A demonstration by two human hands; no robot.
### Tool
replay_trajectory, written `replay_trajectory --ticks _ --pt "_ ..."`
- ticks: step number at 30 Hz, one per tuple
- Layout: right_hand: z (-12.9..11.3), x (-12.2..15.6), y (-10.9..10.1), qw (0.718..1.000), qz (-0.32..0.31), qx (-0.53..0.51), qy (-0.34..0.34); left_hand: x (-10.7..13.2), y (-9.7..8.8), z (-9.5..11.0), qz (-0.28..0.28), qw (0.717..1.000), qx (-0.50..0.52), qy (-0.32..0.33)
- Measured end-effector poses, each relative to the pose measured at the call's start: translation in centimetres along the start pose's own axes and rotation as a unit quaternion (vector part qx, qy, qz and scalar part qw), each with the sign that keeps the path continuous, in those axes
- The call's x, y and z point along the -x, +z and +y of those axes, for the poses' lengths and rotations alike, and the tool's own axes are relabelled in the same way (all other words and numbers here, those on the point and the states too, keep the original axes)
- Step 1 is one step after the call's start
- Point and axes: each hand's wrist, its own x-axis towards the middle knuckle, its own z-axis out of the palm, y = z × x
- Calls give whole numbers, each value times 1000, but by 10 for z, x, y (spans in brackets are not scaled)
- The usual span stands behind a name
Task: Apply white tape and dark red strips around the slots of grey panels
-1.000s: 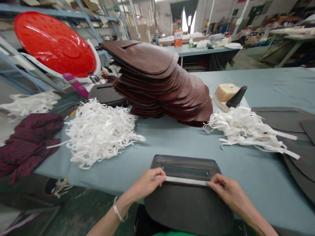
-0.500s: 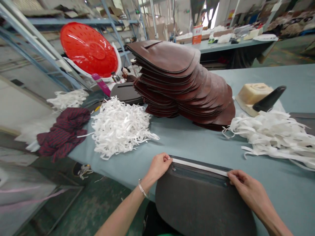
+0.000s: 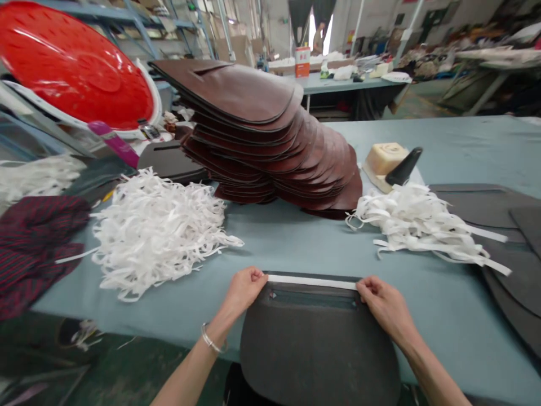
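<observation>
A dark grey rounded panel (image 3: 316, 344) lies at the table's near edge, with a long slot (image 3: 313, 300) close to its straight far edge. Along that edge runs a narrow white strip (image 3: 313, 282), stretched straight between my two hands. My left hand (image 3: 249, 286) pinches the strip's left end at the panel's far left corner. At the far right corner, my right hand (image 3: 380, 301) pinches the other end, its fingers curled. The strip appears to rest on the panel's surface between the slot and the edge.
Loose white strips lie in a left pile (image 3: 156, 231) and a right pile (image 3: 422, 225). Behind stands a tall stack of brown leather panels (image 3: 270, 135). A cream block (image 3: 386, 158) with a black handle is right of it. More dark panels (image 3: 477, 206) lie far right.
My view has turned to the right, so the surroundings appear shifted left and more dark panels show at the right. Both hands still hold the strip's ends along the panel edge.
</observation>
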Motion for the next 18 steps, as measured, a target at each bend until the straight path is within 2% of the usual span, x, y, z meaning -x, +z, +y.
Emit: replay_trajectory --ticks 11,18 --pt "-13 2 -2 998 36 56 21 6 -2 12 0 998 -63 -7" --pt "-10 -2 0 990 66 120 24 16 8 15 79 987 -136 36"
